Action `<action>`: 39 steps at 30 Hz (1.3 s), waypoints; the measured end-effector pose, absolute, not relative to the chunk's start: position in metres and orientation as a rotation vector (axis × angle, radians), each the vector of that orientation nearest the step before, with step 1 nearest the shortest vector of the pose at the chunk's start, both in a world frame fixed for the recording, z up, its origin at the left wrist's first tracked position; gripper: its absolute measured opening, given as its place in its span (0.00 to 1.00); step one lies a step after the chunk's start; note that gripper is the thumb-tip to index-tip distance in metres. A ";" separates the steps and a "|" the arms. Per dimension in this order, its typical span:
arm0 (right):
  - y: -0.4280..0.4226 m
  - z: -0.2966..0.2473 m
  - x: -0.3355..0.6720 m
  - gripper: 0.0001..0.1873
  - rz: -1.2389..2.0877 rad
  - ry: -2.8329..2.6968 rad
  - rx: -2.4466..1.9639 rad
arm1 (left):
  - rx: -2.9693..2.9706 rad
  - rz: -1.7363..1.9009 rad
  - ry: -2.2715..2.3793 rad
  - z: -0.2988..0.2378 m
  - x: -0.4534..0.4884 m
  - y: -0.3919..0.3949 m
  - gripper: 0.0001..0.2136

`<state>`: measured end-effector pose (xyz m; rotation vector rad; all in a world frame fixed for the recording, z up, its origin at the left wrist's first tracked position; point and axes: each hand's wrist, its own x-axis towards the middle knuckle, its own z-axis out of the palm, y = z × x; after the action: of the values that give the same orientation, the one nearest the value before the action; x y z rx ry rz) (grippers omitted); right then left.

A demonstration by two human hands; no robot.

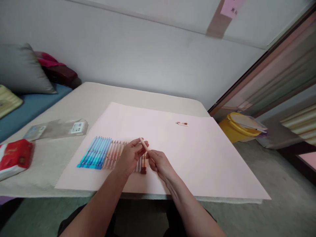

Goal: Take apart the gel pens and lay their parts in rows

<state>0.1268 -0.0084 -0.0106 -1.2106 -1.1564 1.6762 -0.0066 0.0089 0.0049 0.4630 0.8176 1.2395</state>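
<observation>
We are holding a pale pencil [144, 145] between both hands, left hand [130, 157] and right hand [159, 162] pinching it; it is hovering above the pencil row [103, 152] on the pink sheet [197, 154] covering the bench [81, 98]

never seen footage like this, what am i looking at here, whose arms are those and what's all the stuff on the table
There is no machine here. The one picture comes from a camera worn on a person's head, looking forward and down, so the two bare arms coming in from the bottom edge are that person's own.

The left hand and right hand meet over the table and hold a pale peach pen between them, tilted, with its upper end sticking up above the fingers.

Below the hands a large pink paper sheet covers much of the beige table. On it lies a neat row of pens, blue ones on the left, then peach and brown. Further back on the sheet lies a small pen part, too small to identify.

Left of the sheet lie a clear plastic package and a red tissue pack. On the floor to the right stands a yellow bucket.
</observation>
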 end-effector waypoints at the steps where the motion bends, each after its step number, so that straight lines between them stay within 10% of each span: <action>1: -0.009 -0.009 0.128 0.18 1.686 -1.158 -1.201 | 0.469 1.237 0.830 0.004 -0.007 0.009 0.12; 39: -0.011 -0.003 0.141 0.16 1.125 -1.758 -1.411 | 0.625 1.241 1.083 0.006 -0.005 0.010 0.10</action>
<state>0.1409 -0.0113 -0.0034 -1.4109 -1.7577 1.1252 -0.0052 0.0096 0.0056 0.6247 1.0833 1.2408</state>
